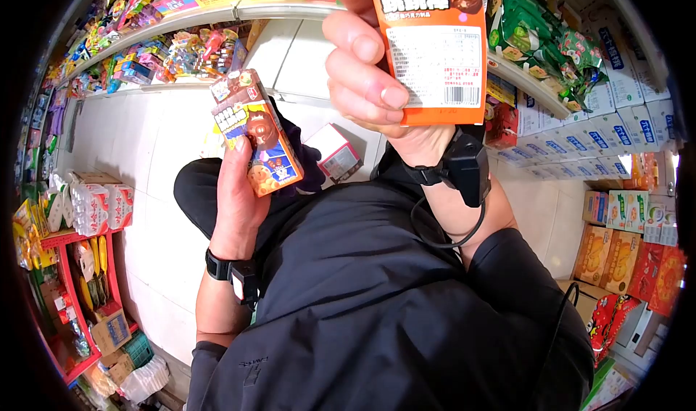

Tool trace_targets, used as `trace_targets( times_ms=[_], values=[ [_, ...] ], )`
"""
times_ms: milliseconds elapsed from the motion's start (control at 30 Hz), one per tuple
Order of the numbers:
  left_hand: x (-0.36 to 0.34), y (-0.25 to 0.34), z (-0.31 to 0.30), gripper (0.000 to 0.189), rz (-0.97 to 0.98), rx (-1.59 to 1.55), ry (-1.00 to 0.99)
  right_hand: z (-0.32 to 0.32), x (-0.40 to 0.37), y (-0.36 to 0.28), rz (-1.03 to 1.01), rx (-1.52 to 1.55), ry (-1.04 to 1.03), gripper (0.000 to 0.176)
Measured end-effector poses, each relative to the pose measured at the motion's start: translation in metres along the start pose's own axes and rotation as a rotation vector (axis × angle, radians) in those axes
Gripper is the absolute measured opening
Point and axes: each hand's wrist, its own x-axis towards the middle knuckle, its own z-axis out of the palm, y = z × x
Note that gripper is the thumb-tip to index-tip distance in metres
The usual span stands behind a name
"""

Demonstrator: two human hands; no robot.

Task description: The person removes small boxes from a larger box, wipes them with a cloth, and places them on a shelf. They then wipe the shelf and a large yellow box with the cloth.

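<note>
**Handling: two packs held up for reading**

1. The right hand (pixel 366 70) grips the orange snack packet (pixel 435 48) at upper centre of the frame. Its fingers curl over the packet's left edge and the thumb is behind, out of sight.
2. The left hand (pixel 239 193) clasps the small snack box (pixel 255 132) left of centre. The thumb presses on the box's front face and the palm wraps its lower end.
3. Judgement: the printed table and barcode on the packet read best with the fingertips clear of the white panel. They now touch its left margin.
4. Judgement: tilting the box square to the eye and level with the packet would ease comparing them. It now leans to the left.

**Limits of view**

- The top of the packet is cut off by the upper frame edge.
- The small print on both packs is too fine to read.
- The lower end of the box is covered by the hand.
- A pink-and-white carton (pixel 335 153) at centre is partly hidden behind the right forearm.
- The black wrist unit (pixel 464 168) masks the right wrist.
- The frame corners are dark, and the shelf goods (pixel 181 44) at upper left blur together.
</note>
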Motion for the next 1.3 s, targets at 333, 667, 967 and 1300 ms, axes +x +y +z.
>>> trace_targets(
  times_ms=[333, 667, 967, 1300],
  values=[
    [0.020, -0.010, -0.005, 0.036, 0.085, 0.342, -0.058, -0.069, -0.033, 0.049, -0.006, -0.801, 0.806, 0.033],
    [0.040, -0.040, -0.026, 0.035, -0.022, 0.242, -0.121, -0.106, -0.067, 0.060, 0.465, -0.931, 0.846, 0.032],
    [0.096, -0.030, -0.051, 0.032, -0.285, 0.462, -0.230, -0.192, -0.148, -0.045, 0.550, -1.066, 1.294, 0.028],
    [0.192, -0.056, -0.090, 0.034, -0.372, 0.274, -0.189, -0.313, -0.212, -0.060, 0.495, -1.387, 1.552, 0.029]
  ],
)
